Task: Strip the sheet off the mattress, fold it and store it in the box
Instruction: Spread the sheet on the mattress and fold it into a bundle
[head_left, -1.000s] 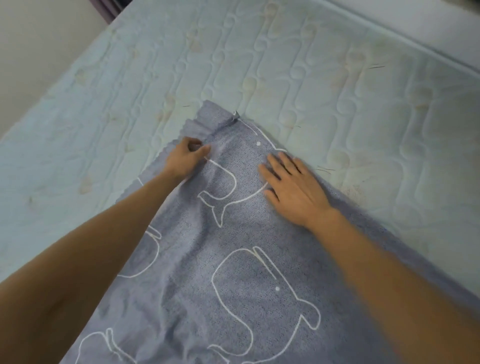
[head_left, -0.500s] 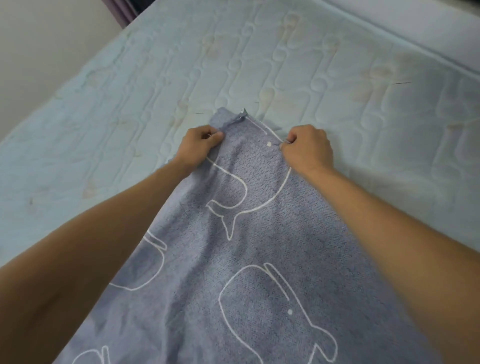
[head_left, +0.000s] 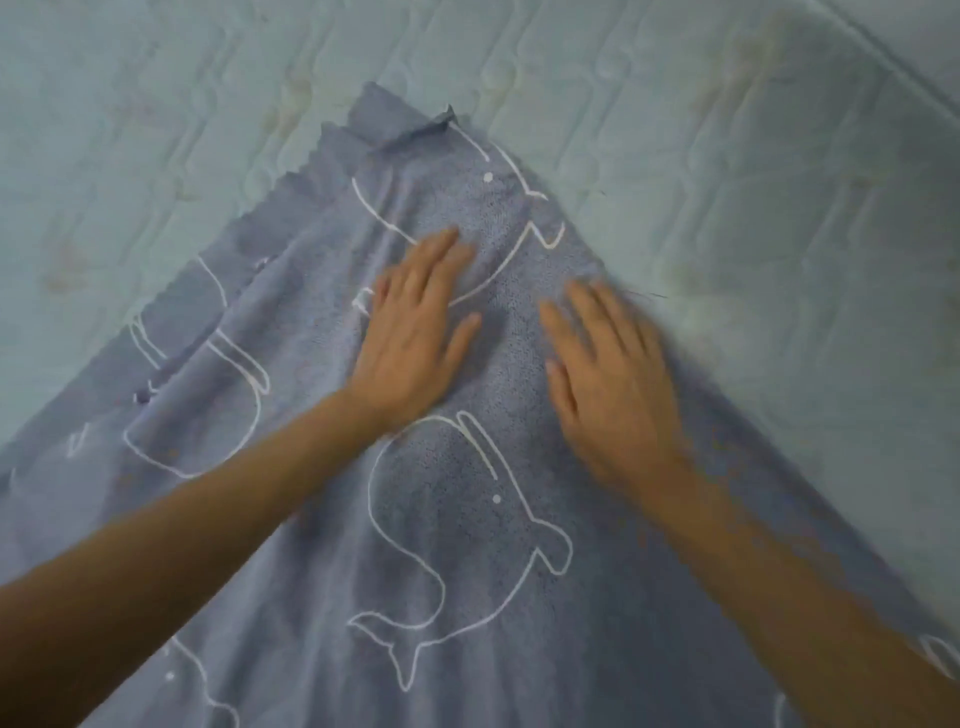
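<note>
The grey-blue sheet (head_left: 467, 519) with white whale outlines lies folded in layers on the bare pale-green quilted mattress (head_left: 753, 182). Its far corner points away from me, with a lower layer's wavy edge showing at the left. My left hand (head_left: 415, 338) lies flat on the sheet, fingers straight and spread, a little below that corner. My right hand (head_left: 608, 374) also rests flat on the cloth, near the sheet's right edge, and looks motion-blurred. Neither hand holds anything. The box is not in view.
The mattress stretches around the sheet at the left, far side and right. Its raised border seam (head_left: 904, 67) runs along the upper right corner of the view.
Half a second ago both hands were pinching the sheet's far corner edges. They have let go, drawn back toward me and now lie flat on the cloth. The view has moved closer.
</note>
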